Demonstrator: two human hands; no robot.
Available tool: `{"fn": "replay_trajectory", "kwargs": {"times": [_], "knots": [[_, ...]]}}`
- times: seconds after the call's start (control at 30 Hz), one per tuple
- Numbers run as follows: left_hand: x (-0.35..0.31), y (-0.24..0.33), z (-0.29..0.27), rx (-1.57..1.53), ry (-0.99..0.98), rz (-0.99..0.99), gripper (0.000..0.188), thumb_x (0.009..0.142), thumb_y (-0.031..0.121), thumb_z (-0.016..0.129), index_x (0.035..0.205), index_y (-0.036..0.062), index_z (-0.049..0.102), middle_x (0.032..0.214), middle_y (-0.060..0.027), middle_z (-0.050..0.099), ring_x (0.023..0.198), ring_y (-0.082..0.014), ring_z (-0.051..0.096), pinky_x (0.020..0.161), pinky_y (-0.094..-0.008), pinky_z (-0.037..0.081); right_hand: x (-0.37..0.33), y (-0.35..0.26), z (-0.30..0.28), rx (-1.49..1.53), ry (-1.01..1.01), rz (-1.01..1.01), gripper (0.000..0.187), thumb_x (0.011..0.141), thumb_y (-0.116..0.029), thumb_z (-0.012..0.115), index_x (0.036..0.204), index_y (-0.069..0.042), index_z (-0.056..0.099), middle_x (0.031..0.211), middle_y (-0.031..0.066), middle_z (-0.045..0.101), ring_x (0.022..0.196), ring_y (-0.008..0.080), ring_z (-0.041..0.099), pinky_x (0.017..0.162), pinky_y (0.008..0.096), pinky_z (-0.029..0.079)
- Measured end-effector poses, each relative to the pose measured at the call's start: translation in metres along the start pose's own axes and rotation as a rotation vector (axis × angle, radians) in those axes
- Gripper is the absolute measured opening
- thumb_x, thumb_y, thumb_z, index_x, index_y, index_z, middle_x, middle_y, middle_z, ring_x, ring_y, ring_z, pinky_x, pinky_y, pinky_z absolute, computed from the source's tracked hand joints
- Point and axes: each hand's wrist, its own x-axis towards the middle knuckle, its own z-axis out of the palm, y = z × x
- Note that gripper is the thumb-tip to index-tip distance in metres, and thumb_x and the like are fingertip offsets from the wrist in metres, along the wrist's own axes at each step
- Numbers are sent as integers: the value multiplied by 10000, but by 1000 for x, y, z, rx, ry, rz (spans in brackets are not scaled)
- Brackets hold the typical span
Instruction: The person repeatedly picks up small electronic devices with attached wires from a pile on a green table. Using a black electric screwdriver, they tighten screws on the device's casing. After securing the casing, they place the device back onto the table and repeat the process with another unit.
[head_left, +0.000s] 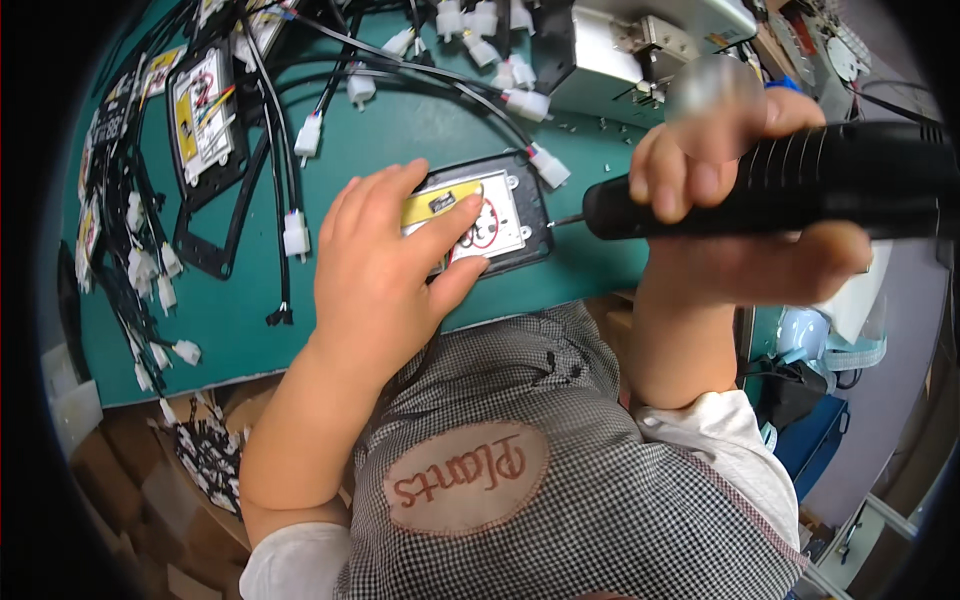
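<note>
A: Quick pass. Where was the black module (500, 215)?

B: Flat on the green bench (400, 130), near edge, just in front of the person's torso. It carried a yellow-and-white label on top, and a black cable with a white connector (549, 168) ran off its far right corner.

A: Left hand (385, 270)?

B: Palm down on the module's left half, fingers spread flat over the label, pressing it to the bench. Not pinching anything, just holding it down.

A: Right hand (720, 170)?

B: Fingers wrapped tight around a black electric screwdriver (780, 185); thumb underneath, the rest curled over the ribbed barrel.

A: The relation that mattered?

B: The driver's long axis lay nearly level, running right to left. Its thin bit (570, 219) pointed left at the module's right edge, about level with the near right corner. Tip was touching or just short of the casing; couldn't tell which, too small. So the module sat directly left of the tool grip, in line with the bit.

A: Which hand was nearer the module?

B: Left, it was on it. Right hand stood off to the right by the length of the driver's nose and bit.

A: Anything else around?

B: More black modules (205, 110) and a tangle of cables with white plugs on the far left, a grey machine (640, 50) at the far right. Done.
</note>
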Motion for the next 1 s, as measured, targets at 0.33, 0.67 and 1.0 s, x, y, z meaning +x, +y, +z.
{"fn": "replay_trajectory", "kwargs": {"times": [0.33, 0.67, 1.0], "knots": [[-3, -3, 5, -26, 59, -1, 449, 632, 220, 800, 1068, 168, 704, 1163, -184, 577, 1050, -370, 555, 918, -465, 439, -13, 29, 20, -136, 7, -21, 860, 729, -755, 584, 1145, -13, 454, 741, 69, 550, 557, 172, 550, 530, 321, 492], [-3, -3, 3, -50, 67, -8, 430, 628, 236, 794, 1041, 151, 713, 1163, -192, 574, 1059, -374, 548, 954, -486, 424, -14, 20, 27, -177, -69, 56, 769, 757, -628, 676, 1122, 9, 448, 765, 87, 570, 575, 181, 571, 530, 322, 509], [0, 2, 1, 6, 1, -41, 453, 633, 217, 796, 1073, 162, 703, 1204, -186, 569, 1104, -376, 531, 971, -478, 405, 34, -36, -32, -226, 301, -191, 669, 745, -722, 580, 977, -98, 643, 729, 54, 566, 590, 189, 546, 582, 343, 462]]}}
